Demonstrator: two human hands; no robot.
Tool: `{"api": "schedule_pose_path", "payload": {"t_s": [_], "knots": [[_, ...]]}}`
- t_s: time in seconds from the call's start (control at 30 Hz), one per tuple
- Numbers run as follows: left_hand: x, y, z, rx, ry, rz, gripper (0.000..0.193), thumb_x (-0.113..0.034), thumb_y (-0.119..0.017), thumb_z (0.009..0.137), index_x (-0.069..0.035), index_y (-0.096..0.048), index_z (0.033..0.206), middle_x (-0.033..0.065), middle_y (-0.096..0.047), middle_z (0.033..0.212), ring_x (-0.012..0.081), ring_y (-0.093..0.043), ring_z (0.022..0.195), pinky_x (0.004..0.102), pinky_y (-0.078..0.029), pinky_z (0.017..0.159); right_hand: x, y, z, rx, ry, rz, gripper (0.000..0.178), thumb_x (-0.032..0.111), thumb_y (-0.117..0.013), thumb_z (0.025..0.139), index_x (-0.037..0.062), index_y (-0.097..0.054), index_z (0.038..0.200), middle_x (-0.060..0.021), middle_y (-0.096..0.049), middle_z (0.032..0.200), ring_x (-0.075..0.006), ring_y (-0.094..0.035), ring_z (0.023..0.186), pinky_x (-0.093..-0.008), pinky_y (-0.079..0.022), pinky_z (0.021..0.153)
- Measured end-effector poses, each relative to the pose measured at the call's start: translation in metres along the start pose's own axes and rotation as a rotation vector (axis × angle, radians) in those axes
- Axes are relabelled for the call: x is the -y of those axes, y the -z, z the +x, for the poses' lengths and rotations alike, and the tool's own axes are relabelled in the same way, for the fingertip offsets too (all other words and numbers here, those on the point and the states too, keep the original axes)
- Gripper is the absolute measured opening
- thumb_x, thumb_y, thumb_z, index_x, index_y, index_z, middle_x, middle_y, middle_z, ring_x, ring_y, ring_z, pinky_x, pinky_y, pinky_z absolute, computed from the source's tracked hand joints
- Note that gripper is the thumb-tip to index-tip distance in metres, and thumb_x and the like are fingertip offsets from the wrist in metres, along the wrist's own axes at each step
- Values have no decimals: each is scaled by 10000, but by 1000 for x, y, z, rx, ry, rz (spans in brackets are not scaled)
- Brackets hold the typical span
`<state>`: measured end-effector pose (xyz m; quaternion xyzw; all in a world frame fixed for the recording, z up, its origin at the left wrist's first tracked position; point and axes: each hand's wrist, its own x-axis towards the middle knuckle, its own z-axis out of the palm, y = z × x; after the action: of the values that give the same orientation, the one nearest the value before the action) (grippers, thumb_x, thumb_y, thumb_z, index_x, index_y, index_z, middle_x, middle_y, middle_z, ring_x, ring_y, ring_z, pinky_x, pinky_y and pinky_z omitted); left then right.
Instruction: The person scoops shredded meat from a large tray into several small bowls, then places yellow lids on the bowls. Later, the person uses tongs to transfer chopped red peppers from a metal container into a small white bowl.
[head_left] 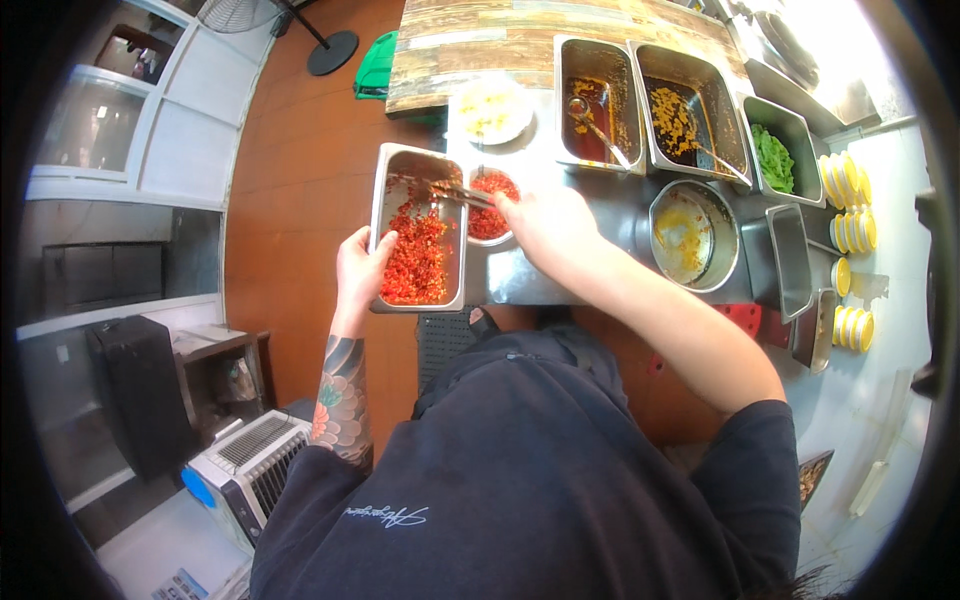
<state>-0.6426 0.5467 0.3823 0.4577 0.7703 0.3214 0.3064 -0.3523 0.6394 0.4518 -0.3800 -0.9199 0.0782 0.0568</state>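
My left hand (362,268) grips the long left side of a deep steel pan (463,285), thumb over the rim. Chopped red chili (415,255) fills the pan's nearer part, with thinner scraps toward the far end. My right hand (545,225) is closed around metal tongs (462,194), which reach left across the pan's right rim. Their tips are over the far part of the pan. Just right of the pan, partly under the tongs and my right hand, a round bowl (488,240) also holds chopped red chili.
Beyond the bowl stands a white bowl (490,110) of pale food. Two steel pans (597,60) of dark sauce hold ladles, beside a pan of green leaves (772,158). A round pot (692,235) sits on the counter's right. Yellow-rimmed stacked cups (850,232) line the right wall.
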Motion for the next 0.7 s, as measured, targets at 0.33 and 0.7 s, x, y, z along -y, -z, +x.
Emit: {"api": "schedule_pose_path", "payload": {"t_s": [0.33, 0.7], "knots": [[-1, 1, 2, -42, -21, 136, 325, -298, -725, 915, -18, -618, 790, 43, -524, 580, 114, -455, 544, 332, -395, 537, -7, 8, -5, -102, -127, 243, 365, 81, -600, 846, 63, -662, 1206, -157, -712, 855, -298, -720, 824, -402, -574, 703], [6, -10, 2, 72, 40, -163, 256, -195, -716, 956, -46, -600, 782, -68, -530, 641, 15, -424, 570, 222, -336, 503, 12, -15, -23, -1, -62, 162, 477, 103, -608, 864, 39, -575, 1335, -171, -691, 925, -320, -701, 792, -424, -566, 695]]}}
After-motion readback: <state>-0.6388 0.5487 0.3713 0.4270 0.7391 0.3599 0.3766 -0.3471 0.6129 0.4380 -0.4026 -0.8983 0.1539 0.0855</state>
